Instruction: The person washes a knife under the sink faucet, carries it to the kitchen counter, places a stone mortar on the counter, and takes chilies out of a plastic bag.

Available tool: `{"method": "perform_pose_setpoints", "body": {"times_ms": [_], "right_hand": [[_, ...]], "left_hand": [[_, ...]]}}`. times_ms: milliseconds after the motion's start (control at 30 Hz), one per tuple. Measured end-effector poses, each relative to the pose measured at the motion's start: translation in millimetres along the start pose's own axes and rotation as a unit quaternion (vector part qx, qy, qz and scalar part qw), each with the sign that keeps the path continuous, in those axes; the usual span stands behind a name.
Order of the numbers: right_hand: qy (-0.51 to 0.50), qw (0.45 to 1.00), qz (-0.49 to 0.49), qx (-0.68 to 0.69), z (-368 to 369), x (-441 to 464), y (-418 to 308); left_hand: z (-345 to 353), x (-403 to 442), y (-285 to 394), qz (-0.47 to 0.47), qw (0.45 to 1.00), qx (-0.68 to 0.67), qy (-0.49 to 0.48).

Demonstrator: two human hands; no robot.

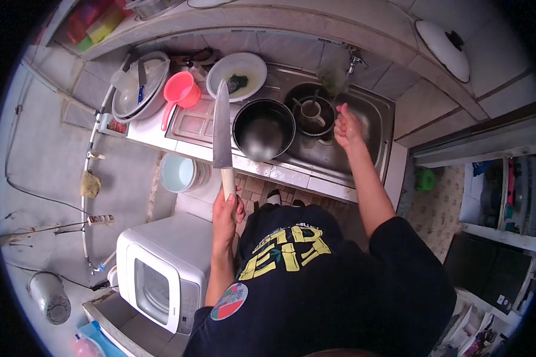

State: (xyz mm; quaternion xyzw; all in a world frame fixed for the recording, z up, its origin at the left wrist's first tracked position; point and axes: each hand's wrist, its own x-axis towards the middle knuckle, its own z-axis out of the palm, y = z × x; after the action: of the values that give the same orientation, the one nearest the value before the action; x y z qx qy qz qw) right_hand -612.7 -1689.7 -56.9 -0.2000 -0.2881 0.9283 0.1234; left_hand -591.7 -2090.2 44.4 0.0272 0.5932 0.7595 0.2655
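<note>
And here's the left hand (pixel 227 211) — clamped round the pale handle of a long, broad-bladed steel knife (pixel 222 134), gripped just short of the front edge of the white-tiled worktop (pixel 289 174), its point aimed towards the back edge. Over to the right hand (pixel 348 128), up above the steel sink (pixel 333 160) near the worktop's right end: fingers curled in together, the thumb side upward, and whether anything is tucked inside I cannot tell.

Down in the sink sits a round black pot (pixel 299 123) with a light-coloured handled cup (pixel 308 110) in it. Just left of that, close to the front edge, a larger deep black pot (pixel 265 128) shows a shiny inside. Along the back edge — a wide white bowl (pixel 251 68) with dark green leaves (pixel 238 82). Further left comes a coral-pink plastic dipper (pixel 181 90), then at the left end a big grey basin (pixel 161 65) carrying a smaller blue-handled knife (pixel 140 93).
</note>
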Motion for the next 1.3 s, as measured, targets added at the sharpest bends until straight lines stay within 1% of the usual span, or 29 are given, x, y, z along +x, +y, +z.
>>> {"method": "perform_pose_setpoints", "body": {"times_ms": [33,67,133,167,233,267,333,367,400,467,500,533,600,633,700,733,800,833,867,900,933,1000,1033,1100,1167,1233,1300], "right_hand": [[-0.052,0.998,0.038,0.026,-3.1,1.8,-1.7],[-0.053,0.998,0.038,0.025,-4.6,5.7,1.8],[-0.008,0.999,-0.009,0.047,17.0,2.5,9.5],[-0.013,0.999,-0.002,0.043,20.7,6.4,11.8],[0.033,0.998,0.035,-0.042,34.3,14.9,18.7],[0.024,0.998,0.042,-0.048,44.6,19.3,23.8],[0.042,0.974,0.047,-0.217,84.5,33.4,30.8],[-0.040,0.970,0.059,-0.234,81.8,53.3,39.8],[-0.052,0.967,0.063,-0.243,102.0,68.6,49.9],[-0.149,0.922,0.026,-0.356,148.1,98.1,77.1],[-0.161,0.927,0.105,-0.322,161.6,127.1,88.2],[-0.167,0.923,0.108,-0.330,182.2,154.0,103.3],[-0.090,0.917,0.177,-0.347,229.5,213.7,139.5],[-0.096,0.912,0.183,-0.355,248.4,242.9,153.9],[-0.063,0.918,0.171,-0.352,286.6,299.4,184.1],[-0.067,0.914,0.180,-0.357,302.7,325.3,195.4],[-0.038,0.878,0.180,-0.442,326.2,368.5,210.2],[-0.038,0.875,0.188,-0.444,338.0,376.1,215.6],[-0.029,0.845,0.221,-0.486,349.8,383.1,218.3],[-0.020,0.812,0.251,-0.526,357.1,391.2,221.9],[-0.019,0.808,0.256,-0.530,358.5,399.8,229.4],[-0.028,0.771,0.222,-0.597,354.0,415.0,240.1],[-0.025,0.768,0.224,-0.600,350.2,422.1,239.9],[-0.066,0.794,0.241,-0.555,352.0,422.8,238.7],[-0.070,0.781,0.247,-0.569,354.7,419.3,235.6],[-0.069,0.770,0.249,-0.583,359.3,409.4,228.4],[-0.059,0.763,0.200,-0.612,363.1,401.7,231.3]], "left_hand": [[-1.6,2.5,1.4,0.000,1.000,0.001,0.000],[-3.2,5.6,2.5,-0.004,1.000,0.003,0.002],[-7.5,12.2,4.5,-0.006,1.000,0.001,0.011],[-11.0,15.3,7.1,0.003,1.000,0.009,0.009],[-19.9,17.5,9.6,0.014,1.000,0.013,0.021],[-24.0,19.9,11.6,0.012,0.999,0.012,0.031],[-40.0,29.2,15.9,0.026,0.998,0.000,0.058],[-52.1,33.6,14.4,0.021,0.998,-0.007,0.062],[-64.5,39.4,12.4,0.014,0.998,-0.013,0.061],[-91.1,50.5,15.3,0.019,0.997,-0.029,0.068],[-102.1,58.7,21.2,0.017,0.997,-0.019,0.078],[-113.3,63.5,25.8,0.011,0.996,-0.011,0.090],[-140.1,72.0,33.2,0.007,0.994,-0.034,0.101],[-152.9,74.6,36.8,-0.004,0.993,-0.047,0.105],[-174.5,79.8,50.4,0.005,0.992,-0.054,0.116],[-183.9,81.0,55.3,0.009,0.991,-0.055,0.118],[-202.9,83.5,61.7,0.005,0.989,-0.060,0.135],[-211.4,84.0,63.8,0.003,0.988,-0.061,0.141],[-219.3,84.6,66.0,-0.002,0.987,-0.066,0.147],[-226.0,85.8,68.0,-0.001,0.986,-0.076,0.151],[-231.9,87.9,69.9,0.000,0.985,-0.086,0.153],[-243.7,92.2,72.7,-0.003,0.982,-0.097,0.159],[-248.4,94.2,73.6,-0.005,0.981,-0.104,0.163],[-255.6,100.4,76.1,-0.012,0.981,-0.093,0.170],[-261.1,106.3,79.2,-0.023,0.981,-0.078,0.176],[-263.5,114.3,82.3,-0.008,0.984,-0.075,0.164],[-263.4,121.1,83.6,-0.012,0.984,-0.090,0.154]]}}
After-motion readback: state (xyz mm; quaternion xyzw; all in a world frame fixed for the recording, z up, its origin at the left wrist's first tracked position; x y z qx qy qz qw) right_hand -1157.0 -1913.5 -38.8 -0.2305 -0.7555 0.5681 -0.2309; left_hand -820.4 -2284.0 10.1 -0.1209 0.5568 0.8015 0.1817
